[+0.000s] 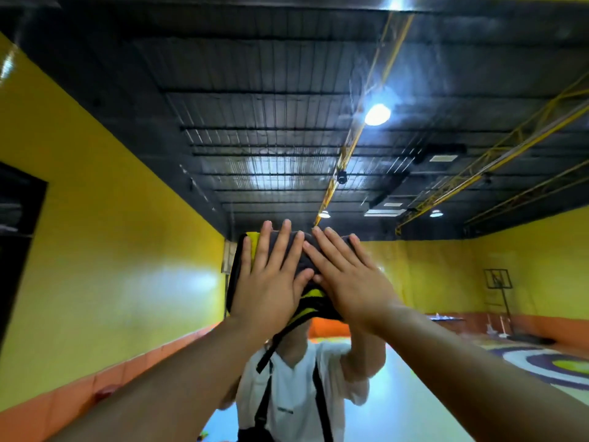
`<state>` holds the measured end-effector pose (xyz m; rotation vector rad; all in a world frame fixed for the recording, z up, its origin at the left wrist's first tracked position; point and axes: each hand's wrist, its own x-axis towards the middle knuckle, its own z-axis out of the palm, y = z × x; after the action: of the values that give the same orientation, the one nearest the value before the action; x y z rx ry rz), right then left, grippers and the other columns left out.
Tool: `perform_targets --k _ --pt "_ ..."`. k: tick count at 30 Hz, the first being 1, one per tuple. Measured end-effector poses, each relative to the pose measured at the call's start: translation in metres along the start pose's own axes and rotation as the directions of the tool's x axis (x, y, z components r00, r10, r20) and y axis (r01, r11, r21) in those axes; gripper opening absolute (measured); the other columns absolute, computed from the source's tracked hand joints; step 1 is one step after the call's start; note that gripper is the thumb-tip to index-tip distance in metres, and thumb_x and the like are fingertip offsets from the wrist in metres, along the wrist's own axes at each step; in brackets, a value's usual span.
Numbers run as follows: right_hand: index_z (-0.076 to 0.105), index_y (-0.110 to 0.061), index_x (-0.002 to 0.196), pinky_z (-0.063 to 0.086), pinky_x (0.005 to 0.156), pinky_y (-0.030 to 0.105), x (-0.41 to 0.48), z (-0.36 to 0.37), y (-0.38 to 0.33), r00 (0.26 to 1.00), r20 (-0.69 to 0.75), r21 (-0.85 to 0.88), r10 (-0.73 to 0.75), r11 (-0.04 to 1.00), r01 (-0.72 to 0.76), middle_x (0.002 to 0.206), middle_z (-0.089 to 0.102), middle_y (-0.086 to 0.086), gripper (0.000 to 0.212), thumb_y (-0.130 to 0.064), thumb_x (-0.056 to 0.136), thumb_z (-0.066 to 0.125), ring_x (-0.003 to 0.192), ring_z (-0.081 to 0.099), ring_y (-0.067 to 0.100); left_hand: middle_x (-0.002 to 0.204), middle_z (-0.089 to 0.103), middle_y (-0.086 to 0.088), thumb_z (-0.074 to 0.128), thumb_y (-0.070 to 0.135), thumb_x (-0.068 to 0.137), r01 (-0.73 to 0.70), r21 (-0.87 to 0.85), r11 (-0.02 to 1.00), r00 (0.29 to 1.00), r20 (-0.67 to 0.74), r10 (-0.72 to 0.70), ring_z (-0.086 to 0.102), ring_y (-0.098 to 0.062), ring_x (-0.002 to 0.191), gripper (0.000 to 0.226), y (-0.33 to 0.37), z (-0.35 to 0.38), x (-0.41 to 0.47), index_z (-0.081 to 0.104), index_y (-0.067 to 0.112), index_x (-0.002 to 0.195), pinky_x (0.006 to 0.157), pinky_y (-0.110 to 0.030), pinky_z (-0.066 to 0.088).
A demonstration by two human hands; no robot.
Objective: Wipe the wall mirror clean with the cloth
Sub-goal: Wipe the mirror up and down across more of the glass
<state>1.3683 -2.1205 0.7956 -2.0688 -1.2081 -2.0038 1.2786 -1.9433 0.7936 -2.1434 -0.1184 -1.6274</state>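
1. The wiping step is in hand: the left hand [269, 279] and the right hand [345, 280] both lie flat on the cloth [288, 250], with the fingers spread and pointing upward, and they press it against the wall mirror [143, 218]. Neither hand pinches the cloth; the palms hold it.

2. The cloth is dark grey with a yellow side (it seems folded), and it sits high on the glass, about at the height of the person's head in the reflection.

3. In my judgement the next move calls for even pressure from both palms while the cloth slides over the glass, so that it does not slip out or fold more. How much of the mirror is already clean, I cannot tell.

4. The mirror fills almost the whole view, and I cannot make out its edges. It reflects yellow walls [95, 202] with an orange lower band, a dark ceiling [255, 106] with bright lamps and yellow trusses, and a light floor.
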Motion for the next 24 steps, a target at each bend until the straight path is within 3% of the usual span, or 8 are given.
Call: perform_targets --k 3,8,13,16,19,22,24 --pt "0.027 -0.024 0.163 0.013 0.125 0.048 0.043 -0.006 0.023 1.000 -0.003 0.004 0.016 1.000 -0.016 0.171 0.021 0.004 0.058 -0.043 0.108 0.026 0.158 0.017 0.022 0.172 0.014 -0.004 0.011 0.058 0.105 0.026 -0.002 1.000 1.000 -0.013 -0.026 0.005 -0.033 0.159 0.070 -0.011 -0.009 0.044 0.027 0.021 0.162 0.124 -0.063 0.015" --pt "0.008 -0.032 0.166 -0.008 0.128 0.042 0.106 -0.018 0.062 0.999 0.032 0.042 0.042 0.998 -0.043 0.173 -0.003 -0.005 0.063 -0.051 0.105 0.010 0.158 -0.012 0.012 0.172 -0.014 0.004 -0.009 0.060 0.098 0.068 -0.049 0.996 0.997 -0.038 -0.070 -0.023 -0.026 0.156 0.073 -0.030 -0.023 0.116 -0.001 0.030 0.164 0.126 -0.056 -0.008" --pt "-0.004 -0.036 0.162 -0.012 0.127 0.038 0.146 -0.038 0.084 0.996 0.059 0.099 0.063 0.993 -0.069 0.172 -0.007 -0.007 0.066 -0.057 0.100 -0.001 0.156 -0.015 0.008 0.172 -0.016 0.005 0.002 0.057 0.107 0.094 -0.062 0.994 0.994 -0.043 -0.096 -0.024 -0.025 0.156 0.063 -0.037 -0.037 0.158 -0.003 0.029 0.164 0.126 -0.054 -0.011" --pt "-0.007 -0.031 0.163 -0.011 0.128 0.043 0.150 -0.049 0.083 0.983 0.161 0.102 0.087 0.989 -0.105 0.172 -0.014 -0.004 0.062 -0.052 0.107 0.011 0.155 -0.020 0.009 0.170 -0.020 0.009 0.009 0.055 0.108 0.074 -0.166 0.983 0.997 0.014 -0.073 -0.029 -0.019 0.154 0.064 -0.041 -0.046 0.158 -0.008 0.028 0.163 0.126 -0.049 -0.015" --pt "0.002 -0.030 0.165 -0.017 0.126 0.044 0.163 -0.073 0.070 0.927 0.317 0.267 0.200 0.919 -0.289 0.173 -0.012 -0.002 0.060 -0.036 0.110 0.026 0.157 -0.018 0.011 0.172 -0.008 0.012 0.011 0.045 0.111 0.088 -0.415 0.905 0.996 0.058 -0.070 -0.022 -0.008 0.155 0.058 -0.051 -0.057 0.159 0.001 0.025 0.164 0.126 -0.041 -0.017" --pt "0.017 -0.027 0.165 -0.015 0.126 0.048 0.173 -0.073 0.046 0.904 0.214 0.355 0.370 0.832 -0.425 0.174 0.004 0.003 0.054 -0.033 0.111 0.022 0.159 -0.009 0.018 0.172 -0.004 0.013 0.013 0.040 0.112 0.125 -0.429 0.895 0.992 0.037 -0.120 -0.020 -0.007 0.155 0.055 -0.045 -0.058 0.160 0.005 0.025 0.165 0.126 -0.039 -0.016" --pt "0.020 -0.025 0.164 -0.016 0.125 0.048 0.165 -0.053 0.032 0.912 0.050 0.271 0.408 0.873 -0.406 0.174 0.007 0.005 0.053 -0.037 0.112 0.019 0.160 -0.007 0.021 0.172 -0.005 0.011 0.011 0.039 0.112 0.162 -0.359 0.919 0.983 -0.022 -0.182 -0.018 -0.010 0.156 0.055 -0.036 -0.052 0.157 0.005 0.025 0.165 0.127 -0.043 -0.012"
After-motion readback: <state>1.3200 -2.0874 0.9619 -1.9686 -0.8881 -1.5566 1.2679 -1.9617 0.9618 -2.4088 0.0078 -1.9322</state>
